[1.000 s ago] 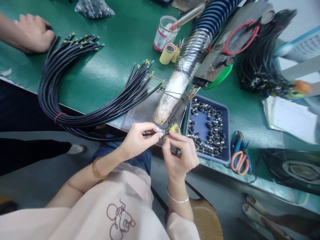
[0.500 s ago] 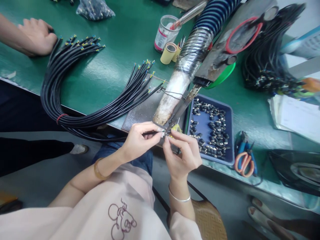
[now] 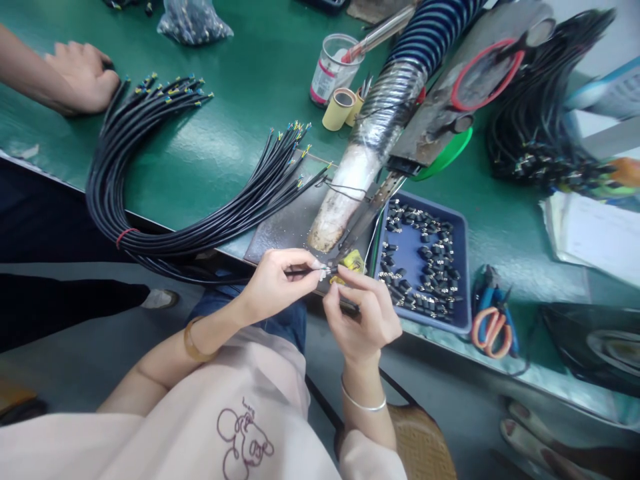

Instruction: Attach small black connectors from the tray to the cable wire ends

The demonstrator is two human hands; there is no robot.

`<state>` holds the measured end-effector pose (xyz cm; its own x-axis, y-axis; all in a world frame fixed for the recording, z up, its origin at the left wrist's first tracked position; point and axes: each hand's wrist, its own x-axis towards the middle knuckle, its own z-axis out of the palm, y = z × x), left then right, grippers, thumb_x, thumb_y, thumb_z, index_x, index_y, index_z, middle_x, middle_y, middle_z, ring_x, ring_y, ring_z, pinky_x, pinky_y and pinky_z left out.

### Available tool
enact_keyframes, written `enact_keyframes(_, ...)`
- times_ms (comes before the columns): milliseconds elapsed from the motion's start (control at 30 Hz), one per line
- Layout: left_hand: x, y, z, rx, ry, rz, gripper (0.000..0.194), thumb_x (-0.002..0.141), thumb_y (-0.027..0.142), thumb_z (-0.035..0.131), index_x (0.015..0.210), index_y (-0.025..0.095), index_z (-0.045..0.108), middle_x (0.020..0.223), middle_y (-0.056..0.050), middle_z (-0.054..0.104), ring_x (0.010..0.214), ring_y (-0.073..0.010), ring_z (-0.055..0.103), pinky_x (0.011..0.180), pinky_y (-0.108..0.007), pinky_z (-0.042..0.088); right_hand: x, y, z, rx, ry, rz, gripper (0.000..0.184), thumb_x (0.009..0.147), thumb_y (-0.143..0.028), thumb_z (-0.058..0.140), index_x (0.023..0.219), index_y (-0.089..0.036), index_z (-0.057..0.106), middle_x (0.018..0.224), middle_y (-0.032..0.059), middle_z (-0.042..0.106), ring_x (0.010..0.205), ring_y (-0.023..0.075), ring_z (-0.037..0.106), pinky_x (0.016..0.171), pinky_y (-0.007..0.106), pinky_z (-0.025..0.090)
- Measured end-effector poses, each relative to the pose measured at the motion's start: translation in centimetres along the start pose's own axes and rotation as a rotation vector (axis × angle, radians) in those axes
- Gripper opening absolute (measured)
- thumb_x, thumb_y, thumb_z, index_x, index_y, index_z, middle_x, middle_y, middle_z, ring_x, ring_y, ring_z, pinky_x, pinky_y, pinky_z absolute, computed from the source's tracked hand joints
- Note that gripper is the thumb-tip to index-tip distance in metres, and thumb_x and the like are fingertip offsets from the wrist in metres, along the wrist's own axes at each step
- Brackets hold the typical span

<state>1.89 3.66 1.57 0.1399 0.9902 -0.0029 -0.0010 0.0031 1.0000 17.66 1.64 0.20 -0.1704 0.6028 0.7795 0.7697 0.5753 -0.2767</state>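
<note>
My left hand (image 3: 280, 280) pinches a black cable (image 3: 237, 281) close to its end, thumb and forefinger pressed together. Small pale wire ends show just past the fingertips. Facing it, my right hand (image 3: 363, 310) has its fingers bent in a pinch at a tiny dark piece by the wire ends; its kind is too small to make out. Right above the fingertips is the lower end of a clamped soldering iron (image 3: 357, 223), beside the white nozzle of a fume hose (image 3: 345, 187). A yellow piece (image 3: 353, 261) lies near my right forefinger.
A tied bundle of black cables (image 3: 107, 180) curves across the table's left. Right of the iron stands a blue tray (image 3: 466, 267) of small black connectors. Orange-handled pliers (image 3: 493, 331), papers (image 3: 595, 233) and a plastic cup (image 3: 327, 73) lie around. Another person's hand (image 3: 83, 77) rests at upper left.
My right hand has lowered slightly, and the fingertips of both hands are a little farther below the iron's end. The view has shifted slightly.
</note>
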Motion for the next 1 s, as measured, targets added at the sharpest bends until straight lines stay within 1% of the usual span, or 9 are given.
enact_keyframes(67, -0.1, 0.05, -0.07, -0.006, -0.018, -0.014, 0.015, 0.079, 0.022, 0.066, 0.069, 0.012, 0.069, 0.067, -0.003, 0.066, 0.06, -0.0103, 0.054, 0.055, -0.019, 0.045, -0.13, -0.06, -0.15, 0.0, -0.011, -0.001, 0.021, 0.084, -0.007, 0.072, 0.081, -0.023, 0.058, 0.091, 0.0037, 0.079, 0.075, 0.0142, 0.077, 0.068, 0.023, 0.063)
enact_keyframes(267, -0.28, 0.11, -0.11, 0.003, -0.045, -0.012, 0.014, 0.08, 0.021, 0.065, 0.072, 0.011, 0.07, 0.068, -0.003, 0.067, 0.061, -0.0105, 0.055, 0.056, -0.019, 0.045, -0.12, -0.39, -0.24, 0.001, 0.03, -0.008, 0.02, 0.084, -0.007, 0.073, 0.081, -0.022, 0.059, 0.089, 0.0051, 0.08, 0.072, 0.0137, 0.077, 0.067, 0.021, 0.064)
enact_keyframes(333, -0.33, -0.02, -0.11, -0.006, -0.057, -0.016, 0.015, 0.081, 0.022, 0.065, 0.072, 0.011, 0.07, 0.068, -0.003, 0.068, 0.062, -0.011, 0.057, 0.058, -0.02, 0.047, -0.1, -0.44, -0.22, 0.003, 0.032, -0.011, 0.02, 0.084, -0.006, 0.073, 0.082, -0.021, 0.06, 0.09, 0.0061, 0.08, 0.072, 0.0137, 0.077, 0.068, 0.021, 0.064)
enact_keyframes(500, -0.46, -0.49, -0.09, -0.071, -0.052, -0.034, 0.011, 0.078, 0.02, 0.068, 0.084, 0.012, 0.072, 0.077, -0.005, 0.073, 0.07, -0.0132, 0.066, 0.067, -0.021, 0.054, 0.07, -0.41, -0.2, 0.035, 0.034, 0.028, 0.019, 0.085, -0.005, 0.073, 0.084, -0.021, 0.062, 0.089, 0.0054, 0.08, 0.076, 0.0146, 0.078, 0.071, 0.023, 0.064)
enact_keyframes(567, -0.47, -0.62, -0.07, -0.098, -0.044, -0.034, 0.012, 0.079, 0.022, 0.069, 0.085, 0.012, 0.072, 0.075, -0.005, 0.073, 0.067, -0.0128, 0.066, 0.065, -0.021, 0.054, 0.11, -0.36, -0.19, 0.057, 0.029, 0.066, 0.018, 0.086, -0.006, 0.072, 0.084, -0.021, 0.062, 0.089, 0.0042, 0.079, 0.078, 0.0151, 0.078, 0.073, 0.025, 0.064)
enact_keyframes(667, -0.4, -0.7, -0.01, -0.123, -0.044, -0.058, 0.015, 0.082, 0.025, 0.066, 0.08, 0.011, 0.072, 0.069, -0.004, 0.071, 0.059, -0.0114, 0.063, 0.059, -0.021, 0.052, 0.04, -0.26, -0.13, 0.072, 0.015, 0.103, 0.015, 0.087, -0.009, 0.072, 0.086, -0.021, 0.063, 0.091, 0.0031, 0.079, 0.081, 0.0155, 0.078, 0.076, 0.026, 0.064)
enact_keyframes(800, -0.19, -0.65, 0.1, -0.14, -0.026, -0.089, 0.017, 0.081, 0.026, 0.065, 0.076, 0.011, 0.072, 0.066, -0.004, 0.07, 0.06, -0.012, 0.064, 0.06, -0.02, 0.054, -0.07, -0.18, -0.05, 0.072, 0.007, 0.118, 0.015, 0.087, -0.009, 0.072, 0.087, -0.021, 0.064, 0.094, 0.0033, 0.08, 0.084, 0.0155, 0.078, 0.077, 0.026, 0.063)
enact_keyframes(1000, 0.12, -0.33, 0.15, -0.132, -0.013, -0.038, 0.017, 0.081, 0.024, 0.065, 0.077, 0.01, 0.074, 0.065, -0.003, 0.07, 0.059, -0.0116, 0.063, 0.059, -0.02, 0.053, 0.19, -0.15, -0.01, 0.086, 0.021, 0.106, 0.015, 0.086, -0.009, 0.072, 0.086, -0.022, 0.063, 0.096, 0.0044, 0.079, 0.084, 0.0159, 0.077, 0.075, 0.027, 0.064)
